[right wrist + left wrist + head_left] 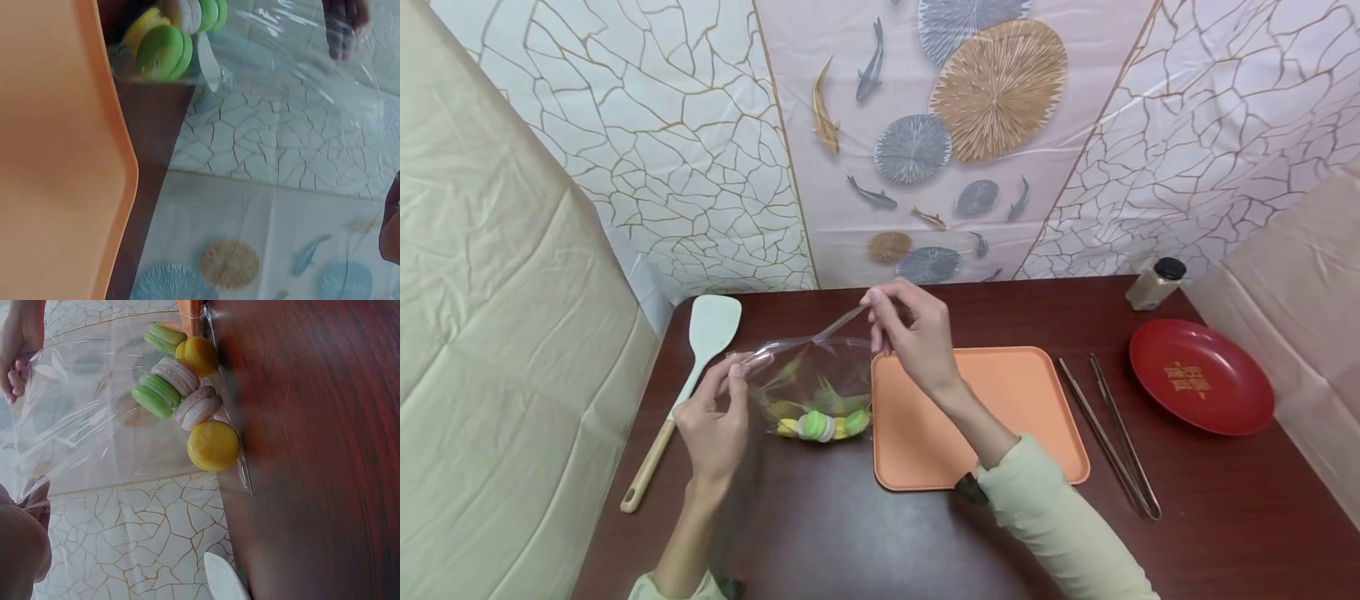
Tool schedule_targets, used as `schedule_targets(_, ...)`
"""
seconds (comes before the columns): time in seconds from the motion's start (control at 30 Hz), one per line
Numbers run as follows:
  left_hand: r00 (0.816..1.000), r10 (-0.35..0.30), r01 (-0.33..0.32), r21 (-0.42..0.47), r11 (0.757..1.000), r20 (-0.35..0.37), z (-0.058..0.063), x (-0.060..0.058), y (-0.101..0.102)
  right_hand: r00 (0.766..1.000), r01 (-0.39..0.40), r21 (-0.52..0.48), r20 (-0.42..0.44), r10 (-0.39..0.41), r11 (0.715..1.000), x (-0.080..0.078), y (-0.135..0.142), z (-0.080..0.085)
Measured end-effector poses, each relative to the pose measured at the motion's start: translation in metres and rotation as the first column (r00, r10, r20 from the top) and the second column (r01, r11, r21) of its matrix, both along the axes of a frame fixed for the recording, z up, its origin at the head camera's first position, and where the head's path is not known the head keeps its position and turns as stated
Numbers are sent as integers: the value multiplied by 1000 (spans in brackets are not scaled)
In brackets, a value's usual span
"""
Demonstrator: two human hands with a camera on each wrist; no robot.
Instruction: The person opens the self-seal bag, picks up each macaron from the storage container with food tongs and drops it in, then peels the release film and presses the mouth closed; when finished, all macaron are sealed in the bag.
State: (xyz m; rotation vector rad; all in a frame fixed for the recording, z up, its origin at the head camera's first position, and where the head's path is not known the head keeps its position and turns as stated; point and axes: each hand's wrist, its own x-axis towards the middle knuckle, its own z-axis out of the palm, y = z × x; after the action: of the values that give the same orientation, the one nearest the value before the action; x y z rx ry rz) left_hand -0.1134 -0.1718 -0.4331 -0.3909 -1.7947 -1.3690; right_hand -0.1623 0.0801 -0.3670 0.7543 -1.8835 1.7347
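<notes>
A clear plastic bag (797,375) with several macarons (815,426) in its bottom hangs upright over the table, its mouth at the top. The macarons are green, yellow and pale lilac-grey; a yellow macaron (214,445) lies nearest the bag's corner in the left wrist view. My left hand (717,425) pinches the bag's upper left edge between thumb and fingers. Higher up and to the right, my right hand (917,333) pinches the other end of the top edge, which is drawn out into a slanting strip. Parts of the fingers are hidden behind the film.
Right of the bag lies an orange tray (917,450), partly under my right forearm. Beyond it are metal tongs (1120,442), a red plate (1225,383) and a black-capped jar (1156,283). A pale spatula (711,325) with a wooden handle lies at the left edge.
</notes>
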Motion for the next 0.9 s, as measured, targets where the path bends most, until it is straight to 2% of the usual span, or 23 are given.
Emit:
schedule_targets(0.23, 998, 60, -60, -22, 998, -7, 0, 1, 0, 999, 54, -24, -1, -55, 998, 5, 27, 5)
schedule_targets(0.5, 1000, -5, 5, -14, 1000, 8, 1, 0, 0, 990, 137, -90, 27, -135, 986, 13, 59, 18)
schedule_targets(0.63, 1000, 25, -25, -13, 1000, 12, 2, 0, 0, 988, 151, -107, -4, -152, 983, 17, 72, 25)
schedule_targets(0.9, 999, 35, -35, -1, 999, 8, 1, 0, 2, 983, 178, -135, -25, -183, 975, 26, 86, 33)
